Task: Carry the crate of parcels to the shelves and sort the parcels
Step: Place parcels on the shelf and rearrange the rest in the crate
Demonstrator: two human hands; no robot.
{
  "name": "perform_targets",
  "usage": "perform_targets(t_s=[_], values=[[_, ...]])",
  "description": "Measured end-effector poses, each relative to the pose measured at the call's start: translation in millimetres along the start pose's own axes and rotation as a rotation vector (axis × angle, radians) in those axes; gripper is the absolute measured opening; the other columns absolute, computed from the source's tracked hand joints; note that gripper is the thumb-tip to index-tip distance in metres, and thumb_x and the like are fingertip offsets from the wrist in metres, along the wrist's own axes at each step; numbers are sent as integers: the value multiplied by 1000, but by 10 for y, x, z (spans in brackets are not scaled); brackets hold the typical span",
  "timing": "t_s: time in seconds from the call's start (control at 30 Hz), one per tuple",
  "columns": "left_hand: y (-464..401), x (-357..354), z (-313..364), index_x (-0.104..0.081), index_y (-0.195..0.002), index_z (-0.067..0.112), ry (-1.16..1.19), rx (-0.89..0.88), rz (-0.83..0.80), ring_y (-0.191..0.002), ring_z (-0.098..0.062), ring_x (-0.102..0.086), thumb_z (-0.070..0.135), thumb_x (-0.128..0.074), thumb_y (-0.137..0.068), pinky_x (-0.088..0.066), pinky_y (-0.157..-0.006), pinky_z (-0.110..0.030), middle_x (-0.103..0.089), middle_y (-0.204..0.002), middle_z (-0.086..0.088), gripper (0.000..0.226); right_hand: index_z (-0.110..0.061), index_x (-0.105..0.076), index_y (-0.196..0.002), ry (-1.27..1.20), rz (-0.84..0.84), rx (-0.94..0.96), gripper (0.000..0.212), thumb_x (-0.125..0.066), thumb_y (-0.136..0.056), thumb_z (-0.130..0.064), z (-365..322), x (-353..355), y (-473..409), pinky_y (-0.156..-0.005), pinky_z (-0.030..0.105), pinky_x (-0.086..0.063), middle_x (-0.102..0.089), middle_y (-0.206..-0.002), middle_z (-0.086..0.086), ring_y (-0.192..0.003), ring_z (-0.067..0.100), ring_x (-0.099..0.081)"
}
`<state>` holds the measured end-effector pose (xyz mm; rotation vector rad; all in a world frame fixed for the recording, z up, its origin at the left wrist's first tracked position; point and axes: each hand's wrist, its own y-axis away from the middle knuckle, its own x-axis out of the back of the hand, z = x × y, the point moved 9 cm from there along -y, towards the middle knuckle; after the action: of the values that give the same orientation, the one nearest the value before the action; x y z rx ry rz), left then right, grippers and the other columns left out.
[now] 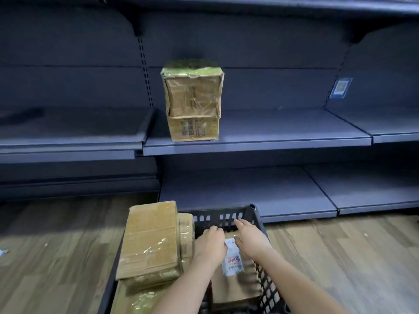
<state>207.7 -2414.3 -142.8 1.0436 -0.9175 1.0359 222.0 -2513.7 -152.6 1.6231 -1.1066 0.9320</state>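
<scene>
A black slatted crate (229, 215) sits on the wooden floor in front of the shelves. Inside it lie several taped cardboard parcels; a large one (149, 241) is stacked high on the left. My left hand (210, 243) and my right hand (251, 240) reach down into the crate on either side of a brown parcel with a white label (233, 261). Both hands touch its far end with curled fingers; a firm grip cannot be made out. Two taped boxes (192, 100) stand stacked on the middle shelf (272, 141).
Dark blue metal shelving fills the view, with a lower shelf (249, 196) just beyond the crate. A blue tag (340, 87) hangs on the back panel at the right. A scrap of white paper (3, 252) lies on the floor at the left.
</scene>
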Motion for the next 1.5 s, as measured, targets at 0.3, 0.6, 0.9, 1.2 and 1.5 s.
perform_targets(t_s=[0.3, 0.6, 0.9, 1.2, 1.5], values=[[610, 1070, -381, -52, -125, 14, 48, 42, 259, -118, -22, -53, 20, -42, -97, -48, -88, -34, -52, -131, -3, 31, -15, -21, -151, -147, 128, 37, 59, -43, -98, -24, -765, 581, 399, -102, 32, -43, -34, -153, 7, -131, 23, -46], [1070, 810, -1672, -39, -138, 11, 60, 451, 165, -132, -30, -39, 38, -55, -92, -41, -104, -36, -33, -149, -13, 56, -8, -20, -149, -229, -144, 94, 63, -48, -95, -25, -1585, -103, 435, -82, 31, -43, -60, -121, 12, -114, 28, -58], [1011, 351, -2116, -50, -123, 9, 335, 524, 45, -91, -21, -62, 46, -58, -88, -56, -81, -32, -63, -110, -5, 52, -17, -8, -151, -373, -174, 116, 84, -63, -86, -16, -1722, -487, 349, -87, 30, -54, -61, -124, 9, -102, 21, -64], [999, 841, -1719, -46, -114, 17, 764, 321, 276, -103, -20, -60, 40, -63, -86, -49, -81, -30, -60, -110, 1, 40, -24, -28, -149, -519, 22, 110, 74, -66, -86, -33, -1415, -86, 411, -108, 30, -38, -42, -143, 6, -129, 21, -45], [1124, 1249, -871, -46, -135, 23, 753, 25, 262, -108, -6, -48, 36, -70, -82, -41, -83, -18, -51, -124, 12, 59, -21, -54, -113, -1046, 204, -71, 21, -53, -95, -32, -558, 621, 681, -64, 26, -50, -58, -104, 3, -81, 11, -56]])
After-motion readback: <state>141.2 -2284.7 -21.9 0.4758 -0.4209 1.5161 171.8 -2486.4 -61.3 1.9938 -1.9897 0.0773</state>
